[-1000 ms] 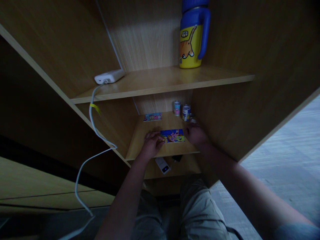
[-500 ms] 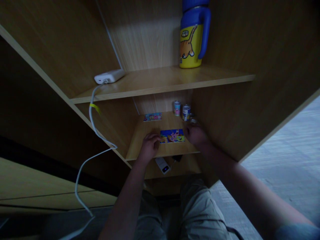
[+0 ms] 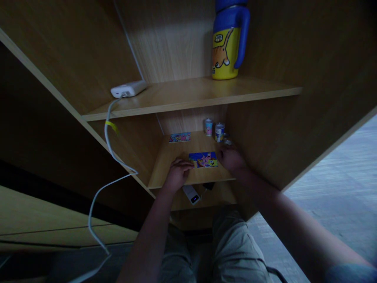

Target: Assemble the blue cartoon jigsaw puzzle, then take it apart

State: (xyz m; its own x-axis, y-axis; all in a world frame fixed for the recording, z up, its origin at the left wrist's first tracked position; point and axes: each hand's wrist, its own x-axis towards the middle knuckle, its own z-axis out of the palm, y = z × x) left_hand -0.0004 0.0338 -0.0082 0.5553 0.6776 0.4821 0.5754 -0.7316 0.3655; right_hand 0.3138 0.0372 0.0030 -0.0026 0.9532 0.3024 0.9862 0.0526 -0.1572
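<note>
A colourful cartoon jigsaw puzzle with a blue background lies flat on the lower shelf. My left hand rests over its left end, fingers stretched out and lying on the left piece, covering part of it. At the puzzle's right side is my right hand, its fingers curled closed; whatever they may hold is hidden. Just behind that hand stand small printed tins, one blue and yellow and one light blue and pink. A second cartoon picture lies at the back left.
On the upper shelf stand a blue and yellow mug and a white charger-like box. Its white cable hangs down at the left. Below the puzzle shelf lies a white power bank with a lit display.
My left hand has slid slightly to the right over the puzzle's left piece, and the gap beside that piece has narrowed. My right hand stays nearly in place.
</note>
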